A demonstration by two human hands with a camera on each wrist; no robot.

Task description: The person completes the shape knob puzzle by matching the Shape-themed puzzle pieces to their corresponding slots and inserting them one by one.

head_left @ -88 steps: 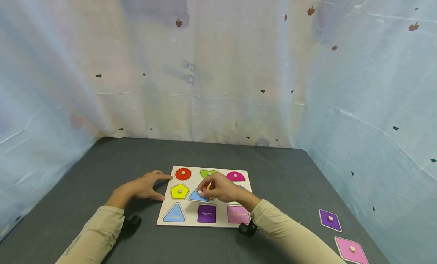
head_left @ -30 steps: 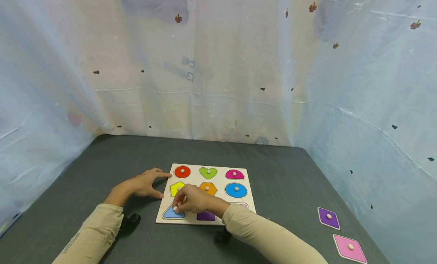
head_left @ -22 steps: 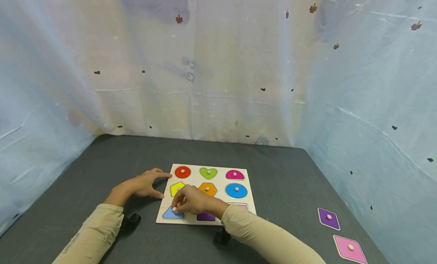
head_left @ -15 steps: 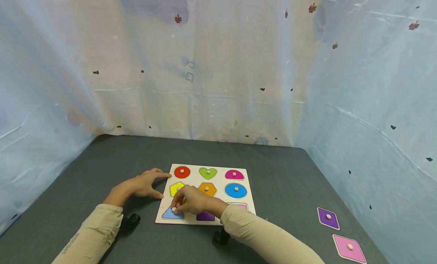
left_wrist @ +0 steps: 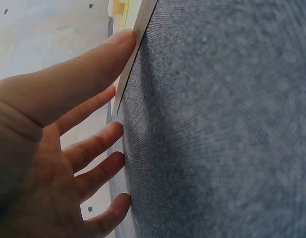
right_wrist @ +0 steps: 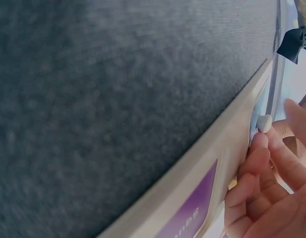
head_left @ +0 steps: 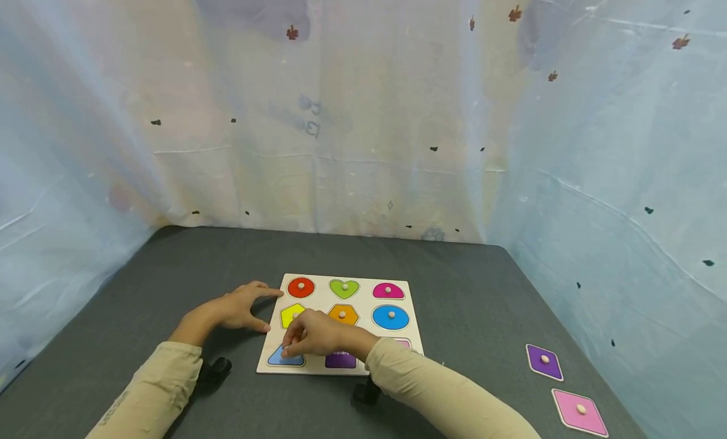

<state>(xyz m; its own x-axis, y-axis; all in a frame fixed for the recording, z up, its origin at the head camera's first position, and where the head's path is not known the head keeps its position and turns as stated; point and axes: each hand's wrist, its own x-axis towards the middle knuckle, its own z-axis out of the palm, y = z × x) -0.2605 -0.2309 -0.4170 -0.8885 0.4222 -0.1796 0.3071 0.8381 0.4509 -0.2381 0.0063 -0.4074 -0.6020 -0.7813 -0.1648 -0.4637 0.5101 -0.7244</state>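
2 pcs (head_left: 544, 362) well R of board (head_left: 366, 295)

Board (head_left: 365, 295) mid counter (head_left: 454, 300); L hand (head_left: 235, 310) at its L edge, R hand (head_left: 318, 333) over front L part.
Back row L-R: circle (head_left: 301, 287), heart (head_left: 344, 289), half-circle (head_left: 389, 291); mid: pentagon (head_left: 291, 313), hexagon (head_left: 343, 314), oval (head_left: 390, 317); front: triangle (head_left: 286, 361), sq. slot (head_left: 341, 362), rect. slot (head_left: 404, 342) (partly hid.). Sq. piece (head_left: 544, 362) well off to board's R, rect. piece (head_left: 580, 412) just in front of it; sheet (head_left: 363, 111) behind counter.

Board (head_left: 366, 290) looks smooth wood, tbl cloth (head_left: 466, 300) matt w/ fine weave.
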